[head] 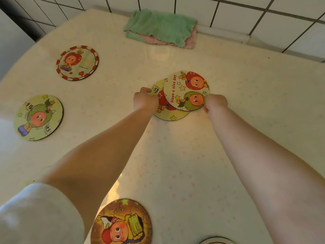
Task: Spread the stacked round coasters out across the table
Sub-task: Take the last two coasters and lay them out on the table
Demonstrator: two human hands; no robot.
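Nearest the camera, an orange cartoon coaster [121, 224] lies flat at the table's near edge, and the rim of another coaster [217, 241] just shows to its right. Two more are laid well apart on the left: a green-character coaster [38, 118] and a red-bordered coaster [77, 62]. What remains of the stack sits mid-table, down to two overlapping pieces. The left hand [145, 100] curls over the left edge of the lower yellow coaster [171, 113], fingers bent down on it, probably pinning it so it stays put. The right hand [215, 103] pinches the near right rim of the "Have a nice day" coaster [186, 90], which is already offset up and right, likely so it can slide off towards the bare cream tablecloth [246, 103] on the right. A folded green and pink cloth [161, 29] rests at the far edge against the tiled wall [228, 7], clear of the work.
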